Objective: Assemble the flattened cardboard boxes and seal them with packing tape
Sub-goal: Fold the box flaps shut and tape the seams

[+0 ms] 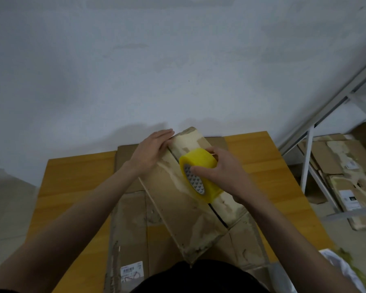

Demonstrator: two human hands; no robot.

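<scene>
Right hand grips tape roll on box; left hand presses flat.

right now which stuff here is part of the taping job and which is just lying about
In use: yellow tape roll in right hand; box under left hand; flattened cardboard beneath.

Lying about: cardboard pile on floor, metal rack, white bag.

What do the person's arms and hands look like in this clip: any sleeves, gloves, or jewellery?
Both forearms are bare all the way to the frame's lower edge, with no sleeves showing. The left hand and right hand wear no gloves, and no rings, watch or wristbands are visible. A dark garment shows at the bottom centre, on the torso.
</scene>
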